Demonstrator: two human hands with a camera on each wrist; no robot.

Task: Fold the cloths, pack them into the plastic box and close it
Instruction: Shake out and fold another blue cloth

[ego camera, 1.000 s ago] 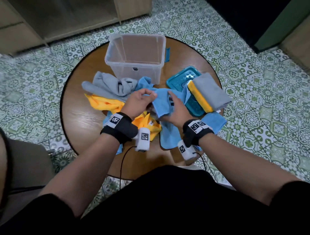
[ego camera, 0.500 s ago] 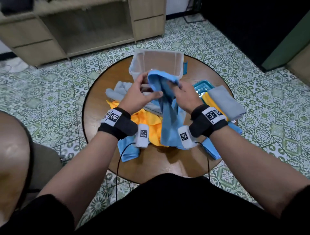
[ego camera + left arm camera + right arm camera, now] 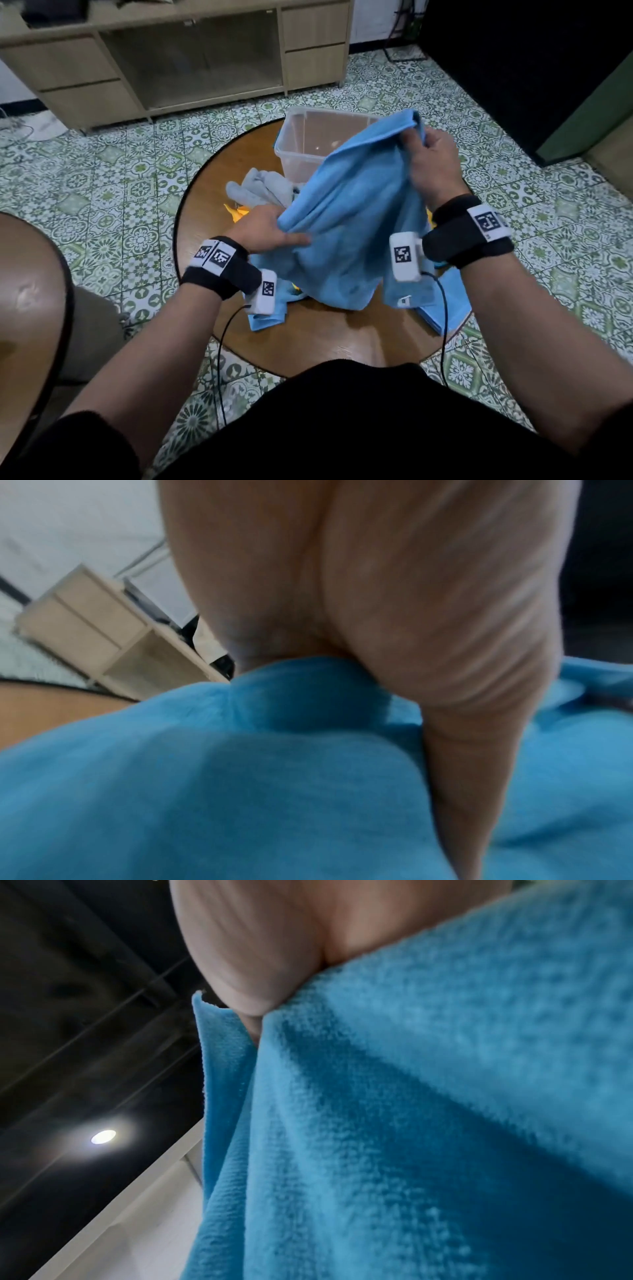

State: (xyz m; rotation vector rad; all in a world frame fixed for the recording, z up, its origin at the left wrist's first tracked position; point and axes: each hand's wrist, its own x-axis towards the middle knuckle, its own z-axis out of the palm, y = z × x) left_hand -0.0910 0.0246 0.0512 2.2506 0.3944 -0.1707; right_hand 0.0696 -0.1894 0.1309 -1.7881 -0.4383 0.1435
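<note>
A light blue cloth point(image 3: 349, 219) hangs spread above the round wooden table point(image 3: 329, 346). My right hand point(image 3: 419, 150) pinches its upper corner, raised in front of the clear plastic box point(image 3: 291, 150). Lower and to the left, my left hand point(image 3: 274, 229) grips the cloth's other edge. The left wrist view shows the blue cloth point(image 3: 274, 777) bunched under my fingers point(image 3: 479, 750). In the right wrist view the blue cloth point(image 3: 411, 1123) drapes from the hand. A grey cloth point(image 3: 263, 190), a yellow cloth point(image 3: 238, 212) and another blue cloth point(image 3: 270, 313) lie on the table, partly hidden.
The box stands open at the table's far edge. More folded blue cloth point(image 3: 448, 308) lies at the table's right front. A wooden cabinet point(image 3: 178, 58) stands beyond on the tiled floor point(image 3: 113, 178). A brown rounded seat point(image 3: 24, 301) is at my left.
The blue cloth was lifted off the pile and spread out. My right hand rose up and right with one corner; my left hand dropped lower along the edge.
</note>
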